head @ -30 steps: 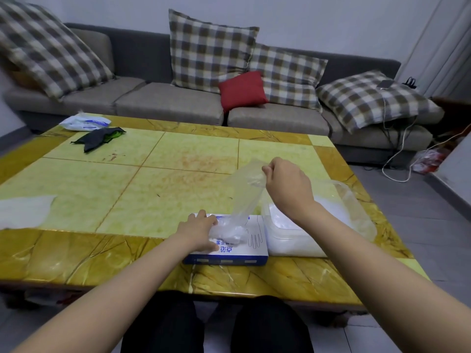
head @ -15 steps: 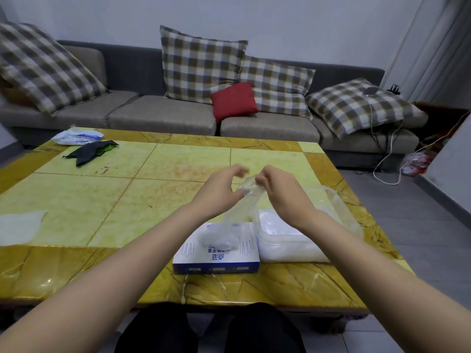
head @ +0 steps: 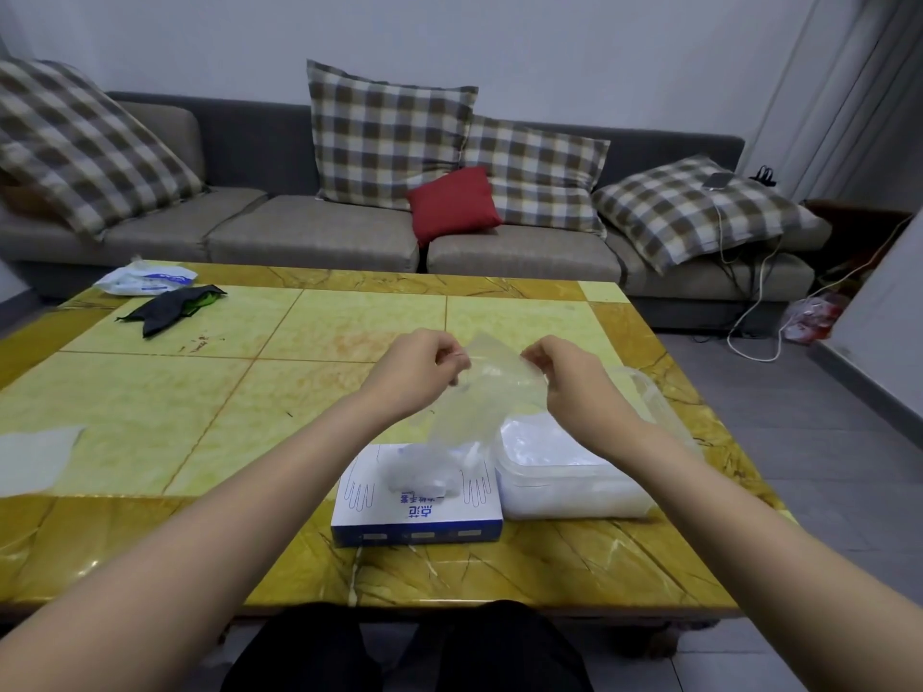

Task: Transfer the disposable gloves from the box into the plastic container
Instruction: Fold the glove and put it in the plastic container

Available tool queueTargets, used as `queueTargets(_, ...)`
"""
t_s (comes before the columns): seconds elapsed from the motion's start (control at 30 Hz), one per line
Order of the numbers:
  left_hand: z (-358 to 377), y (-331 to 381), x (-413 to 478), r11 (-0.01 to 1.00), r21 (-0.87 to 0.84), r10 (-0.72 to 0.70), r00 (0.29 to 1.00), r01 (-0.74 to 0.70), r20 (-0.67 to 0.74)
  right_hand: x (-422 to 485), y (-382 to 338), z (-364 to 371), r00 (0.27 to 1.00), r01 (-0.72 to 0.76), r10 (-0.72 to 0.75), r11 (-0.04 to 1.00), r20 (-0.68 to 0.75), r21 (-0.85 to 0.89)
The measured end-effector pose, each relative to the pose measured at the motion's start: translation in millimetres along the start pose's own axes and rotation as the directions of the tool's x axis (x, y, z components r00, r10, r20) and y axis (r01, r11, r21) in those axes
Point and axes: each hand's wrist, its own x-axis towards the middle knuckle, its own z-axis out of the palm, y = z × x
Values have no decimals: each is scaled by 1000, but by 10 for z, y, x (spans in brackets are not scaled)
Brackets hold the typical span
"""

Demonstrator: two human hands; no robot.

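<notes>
Our dark trouser legs (head: 399, 651) sit under the near edge of the table (head: 150, 417). On its marbled yellow border lies the glove box (head: 417, 501), flat, white and blue, with glove outlines printed on top and a crumpled tuft of clear film standing out of its opening. Touching its right side is the plastic container (head: 564, 486), translucent and filled with whitish film near to the rim. Our right forearm crosses its far right corner and partly hides its raised clear lid (head: 649, 392). Above both, the left hand (head: 417, 377) and right hand (head: 569, 379) are held off the table, fingers curled, each pinching an upper edge of one glove (head: 479, 392). It hangs spread between them: thin, transparent and wrinkled, with the tabletop showing through. Its lower end meets the tuft, and we cannot tell whether it is free of the box. At the left edge lies a white sheet (head: 35, 457); farther back lie a dark cloth (head: 170, 307) and a white-blue packet (head: 145, 282). Beyond stands the grey sofa (head: 309, 242) with plaid cushions, a red cushion (head: 452, 204) and a phone (head: 717, 180) on a white cable (head: 749, 312).
</notes>
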Motion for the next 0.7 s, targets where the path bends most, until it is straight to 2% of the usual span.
queueTargets(0.07,-3,43,5,1000,3,14,1000,-14,-13,-7,-79,3,1000,5,-4,997,-6,76)
queueTargets(0.13,-1,92,7,999,5,32,999,-32,-29,-27,-151,4,999,-6,0,992,48,124)
queueTargets(0.23,-4,155,12,999,-7,45,998,-45,-40,-56,-181,32,993,-3,-9,996,121,93)
queueTargets(0.33,-33,168,16,999,-13,48,998,-48,-35,-41,-96,74,992,-10,2,998,125,57)
queueTargets(0.57,-126,144,90,1000,-18,25,999,-26,-40,96,76,-108,999,-10,8,999,-34,-52)
queueTargets(0.7,-117,212,175,998,8,58,995,-57,-79,189,126,-261,993,-25,20,999,-117,-35)
